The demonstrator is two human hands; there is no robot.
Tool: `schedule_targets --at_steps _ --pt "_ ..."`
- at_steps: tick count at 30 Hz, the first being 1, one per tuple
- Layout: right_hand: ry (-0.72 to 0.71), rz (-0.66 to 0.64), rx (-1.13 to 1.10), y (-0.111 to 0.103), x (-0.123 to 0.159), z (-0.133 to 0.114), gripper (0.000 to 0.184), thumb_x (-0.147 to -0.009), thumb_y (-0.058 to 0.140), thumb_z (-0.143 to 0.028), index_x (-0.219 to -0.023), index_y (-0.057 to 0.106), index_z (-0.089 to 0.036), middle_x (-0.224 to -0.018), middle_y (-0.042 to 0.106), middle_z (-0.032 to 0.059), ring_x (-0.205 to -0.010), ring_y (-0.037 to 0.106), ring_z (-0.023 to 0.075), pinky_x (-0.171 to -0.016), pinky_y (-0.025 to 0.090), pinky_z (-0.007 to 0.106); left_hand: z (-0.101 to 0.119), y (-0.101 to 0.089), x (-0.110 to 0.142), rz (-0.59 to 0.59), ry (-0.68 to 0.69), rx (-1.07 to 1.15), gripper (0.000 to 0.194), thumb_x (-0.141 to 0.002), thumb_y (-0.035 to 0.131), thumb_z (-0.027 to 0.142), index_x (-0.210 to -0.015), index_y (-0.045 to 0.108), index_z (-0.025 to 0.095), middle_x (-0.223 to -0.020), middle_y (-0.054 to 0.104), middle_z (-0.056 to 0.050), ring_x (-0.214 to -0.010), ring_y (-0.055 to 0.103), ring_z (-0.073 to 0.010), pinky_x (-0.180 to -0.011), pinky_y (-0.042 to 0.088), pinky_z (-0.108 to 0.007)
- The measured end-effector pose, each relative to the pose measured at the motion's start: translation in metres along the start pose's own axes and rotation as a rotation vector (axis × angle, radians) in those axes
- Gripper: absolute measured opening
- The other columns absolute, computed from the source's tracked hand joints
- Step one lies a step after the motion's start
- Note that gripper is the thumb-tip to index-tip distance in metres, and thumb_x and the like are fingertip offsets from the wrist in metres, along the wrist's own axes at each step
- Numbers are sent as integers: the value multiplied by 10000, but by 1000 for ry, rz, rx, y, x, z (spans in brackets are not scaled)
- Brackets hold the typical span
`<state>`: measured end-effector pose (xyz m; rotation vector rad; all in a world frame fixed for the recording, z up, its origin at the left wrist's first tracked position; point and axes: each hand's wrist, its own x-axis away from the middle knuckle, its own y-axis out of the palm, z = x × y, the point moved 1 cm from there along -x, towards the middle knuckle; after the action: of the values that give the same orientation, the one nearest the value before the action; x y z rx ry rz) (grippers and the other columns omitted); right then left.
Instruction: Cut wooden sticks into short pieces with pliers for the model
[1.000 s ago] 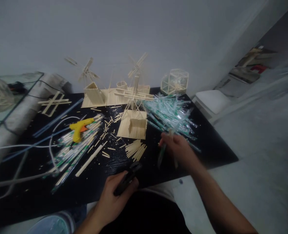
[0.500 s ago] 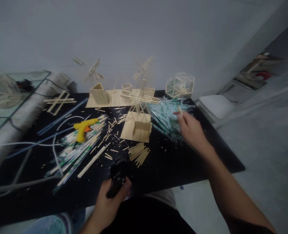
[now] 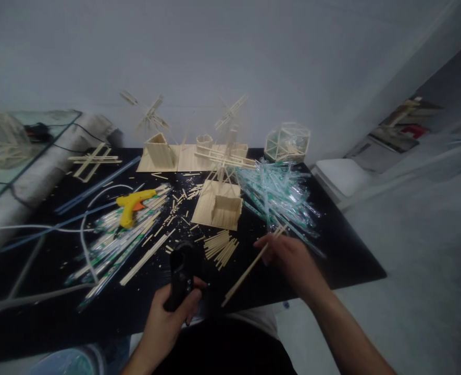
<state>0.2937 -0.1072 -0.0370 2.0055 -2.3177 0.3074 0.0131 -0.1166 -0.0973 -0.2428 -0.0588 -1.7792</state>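
Observation:
My right hand is closed on a long thin wooden stick that slants down to the left over the black table. It hovers just in front of a heap of clear green-printed plastic wrappers. My left hand grips a black hand tool at the table's near edge. A small bundle of cut sticks lies between the two hands. A square stick-built base with a small box stands behind the bundle.
A yellow glue gun rests on wrapped sticks at the left, with white cables around it. Stick windmill models and a wire-frame polyhedron stand along the back wall. A white cushion lies right of the table.
My right hand reached out to the wrapper heap, then drew back toward me, now holding a bare long stick. My left hand tilted the black tool more upright.

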Motion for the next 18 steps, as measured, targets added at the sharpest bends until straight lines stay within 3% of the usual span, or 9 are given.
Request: schedule_targets --at_steps 4,7,10,13,16,18 --pt "58 -40 -150 25 9 25 459 -944 609 -553 -930 789 -131 -605 563 1 -602 529 133 -628 392 282 11 -2 -4 -57 63 -240 282 -784 761 430 -917 777 182 -711 720 -20 -619 640 -156 -590 504 -236" --pt "90 -33 -229 35 16 30 466 -928 631 -557 -950 794 -121 -635 566 8 -609 535 133 -618 399 282 19 -2 -6 -173 129 -381 236 -865 686 408 -812 751 188 -707 720 -11 -632 648 -152 -598 494 -226" --pt "119 -51 -252 37 18 31 479 -916 643 -570 -954 799 -119 -645 564 9 -612 538 127 -619 404 276 22 -9 -5 -281 229 -516 207 -909 634 335 -778 724 201 -681 701 6 -618 647 -137 -598 490 -212" --pt "128 -26 -265 29 14 30 483 -905 654 -578 -947 800 -120 -636 565 6 -593 528 117 -606 405 268 19 -29 1 -347 398 -609 111 -881 635 234 -930 735 240 -796 751 5 -703 704 -143 -672 534 -209" --pt "89 80 -333 11 10 26 449 -913 645 -572 -950 793 -149 -604 572 2 -575 530 121 -596 430 270 13 -56 8 -210 556 -666 164 -854 651 223 -996 732 240 -884 786 -10 -754 742 -156 -700 560 -202" --pt "49 97 -376 -2 11 21 428 -903 653 -575 -938 788 -170 -672 643 38 -619 591 155 -631 486 303 10 -71 11 -41 588 -669 143 -846 676 256 -967 738 210 -855 789 -11 -711 741 -154 -696 564 -196"
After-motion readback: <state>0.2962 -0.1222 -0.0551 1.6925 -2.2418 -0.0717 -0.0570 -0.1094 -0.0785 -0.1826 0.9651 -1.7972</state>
